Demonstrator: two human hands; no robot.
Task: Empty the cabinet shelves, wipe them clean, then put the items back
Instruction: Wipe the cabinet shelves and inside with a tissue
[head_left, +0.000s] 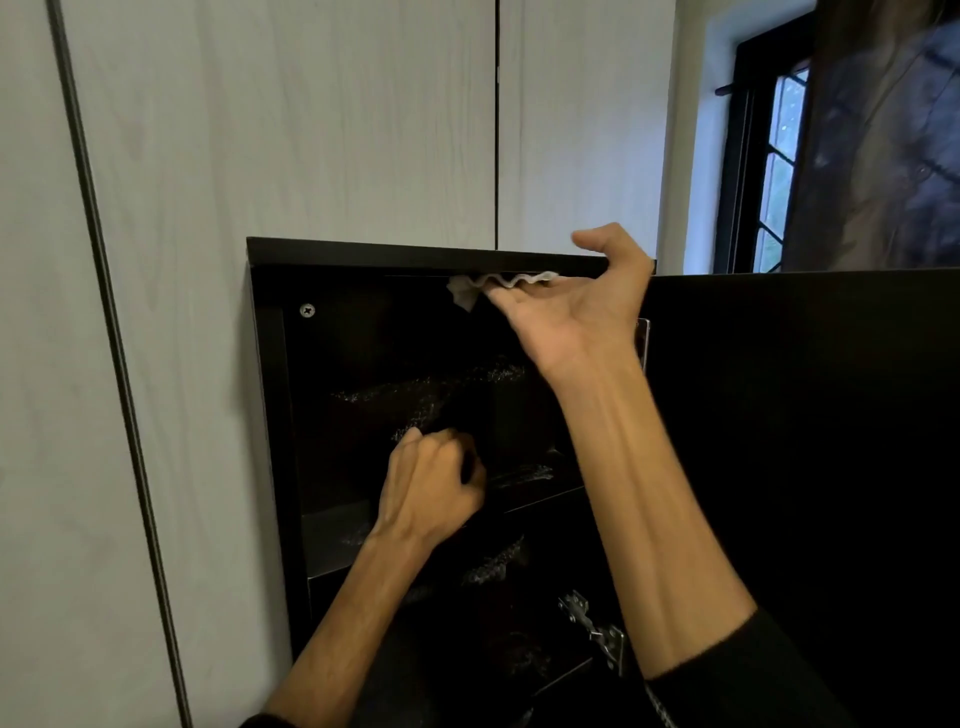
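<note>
Head view: we look into a black cabinet (270, 415) set against pale wood-grain wall panels (311, 130), with its interior in deep shadow. A cross-head screw (307, 310) sits on the inner left wall near the top corner.

Our left hand (431, 483) is at the front edge of the upper shelf (332, 525), left of centre. Its grip is clenched, fingers curled inward; we cannot tell whether it grasps anything, because the fingertips are hidden and the surroundings are dark. Dark speckled items (441, 389) lie on this shelf behind the hand, and a similar item (493, 564) lies on the shelf below. Their exact form is not readable.

A metal hinge (597, 631) is fixed at the right side of the opening, low down, just beside our right forearm.

Our right hand (576, 301) is raised to the cabinet's top panel (415, 254), near its right end. The thumb lies over the top face of the panel. The fingers are extended beneath it and press a white cloth (498, 286) flat against the underside at the front edge. The cloth is crumpled, and its loose end hangs down to the left.

The open cabinet door (805, 441) stands at the right. A dark-framed window (769, 156) is visible above it.
</note>
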